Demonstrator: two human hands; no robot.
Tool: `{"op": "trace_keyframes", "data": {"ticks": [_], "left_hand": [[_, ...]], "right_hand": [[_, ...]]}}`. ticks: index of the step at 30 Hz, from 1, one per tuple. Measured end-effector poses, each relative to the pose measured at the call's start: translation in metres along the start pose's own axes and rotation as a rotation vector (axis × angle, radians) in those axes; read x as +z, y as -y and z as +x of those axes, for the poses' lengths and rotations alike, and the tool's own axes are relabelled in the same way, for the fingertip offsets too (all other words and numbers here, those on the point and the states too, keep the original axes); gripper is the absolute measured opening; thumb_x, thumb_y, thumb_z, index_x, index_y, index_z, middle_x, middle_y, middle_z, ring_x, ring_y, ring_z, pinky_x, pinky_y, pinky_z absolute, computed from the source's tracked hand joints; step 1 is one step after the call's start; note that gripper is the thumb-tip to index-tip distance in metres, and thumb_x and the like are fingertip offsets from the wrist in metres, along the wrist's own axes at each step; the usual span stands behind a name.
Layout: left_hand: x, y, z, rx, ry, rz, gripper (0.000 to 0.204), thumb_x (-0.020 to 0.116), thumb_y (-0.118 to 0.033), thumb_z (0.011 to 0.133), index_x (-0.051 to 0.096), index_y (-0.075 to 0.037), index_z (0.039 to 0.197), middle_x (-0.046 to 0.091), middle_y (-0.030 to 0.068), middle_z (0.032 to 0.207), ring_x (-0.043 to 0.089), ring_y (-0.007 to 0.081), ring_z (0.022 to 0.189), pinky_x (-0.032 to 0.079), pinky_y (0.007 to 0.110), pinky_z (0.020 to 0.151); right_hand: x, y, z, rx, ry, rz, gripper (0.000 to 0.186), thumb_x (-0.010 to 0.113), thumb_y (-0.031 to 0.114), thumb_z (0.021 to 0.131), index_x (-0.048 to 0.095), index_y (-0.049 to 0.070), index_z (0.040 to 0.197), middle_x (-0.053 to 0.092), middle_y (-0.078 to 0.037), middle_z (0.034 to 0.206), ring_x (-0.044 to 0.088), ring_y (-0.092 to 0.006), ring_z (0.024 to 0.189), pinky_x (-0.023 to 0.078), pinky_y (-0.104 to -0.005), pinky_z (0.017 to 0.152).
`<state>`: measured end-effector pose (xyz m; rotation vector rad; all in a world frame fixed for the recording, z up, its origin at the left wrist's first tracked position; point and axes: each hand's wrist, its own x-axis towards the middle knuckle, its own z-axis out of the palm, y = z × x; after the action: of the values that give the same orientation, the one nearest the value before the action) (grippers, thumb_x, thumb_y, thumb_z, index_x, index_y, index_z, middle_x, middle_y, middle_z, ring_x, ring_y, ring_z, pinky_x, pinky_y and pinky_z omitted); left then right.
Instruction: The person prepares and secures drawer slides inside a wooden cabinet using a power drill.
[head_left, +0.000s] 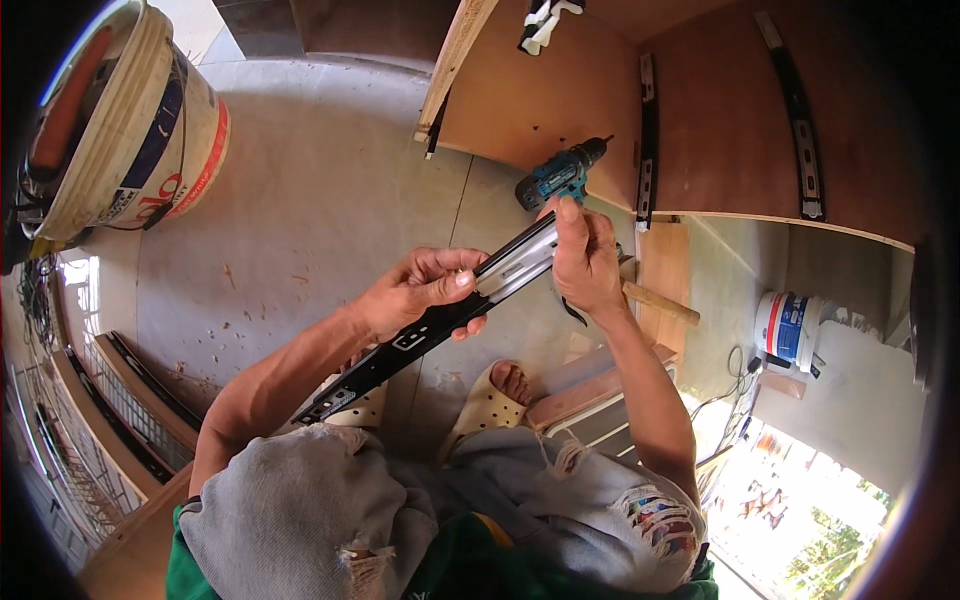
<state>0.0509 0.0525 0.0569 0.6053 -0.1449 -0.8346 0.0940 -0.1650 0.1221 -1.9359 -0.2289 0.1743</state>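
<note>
A black and silver drawer slide (408,338) slants across in front of me, its black end low at the left and its bright metal part toward the upper right. My left hand (418,292) is closed on its middle, thumb on top and fingertips showing below. Around the upper end, my right hand (588,262) is closed with the thumb raised. Just beyond it lies a teal and black cordless drill (560,178), its bit pointing to the upper right. My right hand hides part of the drill's grip.
A wooden cabinet (560,100) stands ahead, with slide rails (647,130) on its panel. A white paint bucket (150,130) holding tools is at the far left. Wooden drawers (140,410) with wire mesh sit lower left. A wooden handle (660,302) lies right of my right wrist.
</note>
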Motion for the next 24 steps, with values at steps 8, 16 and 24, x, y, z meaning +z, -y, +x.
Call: {"op": "trace_keyframes", "data": {"ticks": [8,16,24], "left_hand": [[0.002,-0.002,0.001,-0.035,-0.014,0.06,0.044,0.063,-0.041,0.097,0.062,-0.001,0.116,0.066,0.0129,0.08,0.061,0.016,0.067,0.049,0.029,0.06],[0.001,-0.001,-0.001,-0.02,0.005,0.043,0.048,0.06,-0.039,0.099,0.059,0.0,0.127,0.063,0.0127,0.079,0.056,0.0167,0.068,0.046,0.03,0.058],[0.012,-0.009,-0.002,0.01,-0.015,0.027,0.051,0.062,-0.042,0.097,0.059,-0.001,0.128,0.059,0.0122,0.075,0.054,0.0175,0.066,0.043,0.03,0.056]], "right_hand": [[-0.003,-0.001,0.0,-0.05,-0.004,-0.037,0.047,0.045,0.036,0.106,0.04,0.004,0.072,0.03,0.0,0.064,0.032,-0.0113,0.063,0.032,-0.0313,0.057],[0.002,0.0,0.005,-0.066,-0.001,-0.048,0.05,0.042,0.038,0.107,0.041,0.002,0.072,0.032,-0.005,0.062,0.032,-0.0155,0.06,0.033,-0.0354,0.055],[-0.003,0.008,0.013,-0.031,0.072,-0.087,0.054,0.039,0.042,0.107,0.042,0.001,0.07,0.032,-0.009,0.06,0.032,-0.0217,0.058,0.034,-0.0392,0.055]]}}
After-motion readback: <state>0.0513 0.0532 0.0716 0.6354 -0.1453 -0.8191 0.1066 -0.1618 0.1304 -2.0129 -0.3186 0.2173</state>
